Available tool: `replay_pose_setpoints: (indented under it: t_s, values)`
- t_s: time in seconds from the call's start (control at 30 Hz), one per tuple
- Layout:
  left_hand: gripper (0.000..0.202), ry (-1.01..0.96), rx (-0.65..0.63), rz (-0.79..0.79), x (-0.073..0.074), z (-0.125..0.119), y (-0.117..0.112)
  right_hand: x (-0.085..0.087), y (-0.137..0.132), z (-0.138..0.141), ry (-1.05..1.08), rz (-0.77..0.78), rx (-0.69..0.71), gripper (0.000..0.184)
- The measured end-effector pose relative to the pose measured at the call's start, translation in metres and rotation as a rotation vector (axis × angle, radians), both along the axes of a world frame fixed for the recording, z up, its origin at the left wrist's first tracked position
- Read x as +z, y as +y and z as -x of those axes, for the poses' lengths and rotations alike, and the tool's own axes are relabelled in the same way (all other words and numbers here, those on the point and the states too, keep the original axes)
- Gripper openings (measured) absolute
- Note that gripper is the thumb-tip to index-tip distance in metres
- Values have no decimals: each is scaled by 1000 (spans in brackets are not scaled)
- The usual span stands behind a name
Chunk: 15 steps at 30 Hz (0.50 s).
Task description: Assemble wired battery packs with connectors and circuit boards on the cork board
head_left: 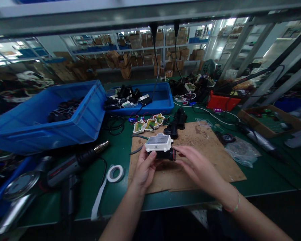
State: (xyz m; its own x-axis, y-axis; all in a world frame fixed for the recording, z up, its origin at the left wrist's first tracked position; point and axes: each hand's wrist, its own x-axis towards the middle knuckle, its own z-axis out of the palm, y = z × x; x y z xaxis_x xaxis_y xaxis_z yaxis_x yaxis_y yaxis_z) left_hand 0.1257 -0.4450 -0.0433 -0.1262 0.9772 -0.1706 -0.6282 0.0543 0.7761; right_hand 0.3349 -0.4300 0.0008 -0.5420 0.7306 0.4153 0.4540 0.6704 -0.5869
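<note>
My left hand (145, 167) grips a white plastic housing (158, 143) with a grey label on top and a black cylindrical body (163, 154) beneath it, the thumb pressed on the black part. At the right end, by a red ring, the fingers of my right hand (194, 165) close around the same piece. It is held above a brown board (205, 150). Just behind it stand black cylindrical parts (175, 124). White housings with green circuit boards (149, 125) lie in a row to their left.
A heat gun (72, 170) and a white tape roll (115, 173) lie left. Behind are a large blue bin (87, 117) and a blue tray (163, 97) with parts. To the right are a plastic bag (243, 152), a corded tool (258, 137) and a cardboard box (273, 130).
</note>
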Motion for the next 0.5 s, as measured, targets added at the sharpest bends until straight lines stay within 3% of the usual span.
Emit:
replay_pose_setpoints:
  t_s: [0.5]
  values:
    - [53,-61,-20,12,5,4,-1,-7,16,-14,-196,-245,126,62]
